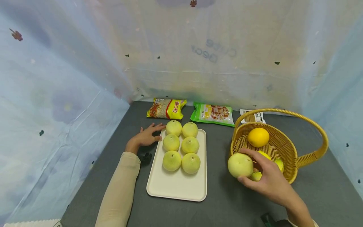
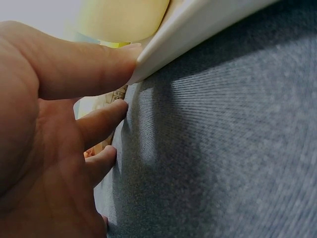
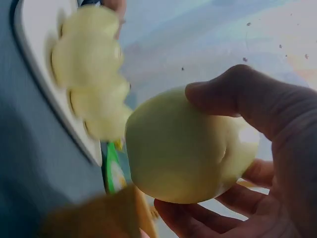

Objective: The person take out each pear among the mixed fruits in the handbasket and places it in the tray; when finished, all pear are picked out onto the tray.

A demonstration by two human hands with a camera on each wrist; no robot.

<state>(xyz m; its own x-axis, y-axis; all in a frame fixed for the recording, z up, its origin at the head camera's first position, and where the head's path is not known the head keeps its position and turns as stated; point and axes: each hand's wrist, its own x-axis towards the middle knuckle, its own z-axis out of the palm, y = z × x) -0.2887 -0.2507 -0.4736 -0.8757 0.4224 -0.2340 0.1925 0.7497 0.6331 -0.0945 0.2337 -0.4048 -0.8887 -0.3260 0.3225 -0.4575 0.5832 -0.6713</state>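
My right hand (image 1: 267, 176) grips a round pale-green fruit (image 1: 240, 165), melon-like and smooth, over the near left rim of a wicker basket (image 1: 286, 143). In the right wrist view, the thumb lies on one side of this fruit (image 3: 178, 148) and the fingers on the other. Several similar fruits (image 1: 190, 144) stand in two columns on a white tray (image 1: 177, 187), whose near end is bare. My left hand (image 1: 146, 136) rests at the tray's far left edge, fingers spread. Its thumb (image 2: 94, 67) touches the tray rim (image 2: 163, 44) in the left wrist view.
Inside the basket lie an orange-yellow fruit (image 1: 258, 137) and other yellow and green fruits, partly hidden by my right hand. A yellow food packet (image 1: 166, 108), a green one (image 1: 212, 114) and a whitish one (image 1: 253, 116) lie along the back. The basket's tall handle (image 1: 319, 132) leans right.
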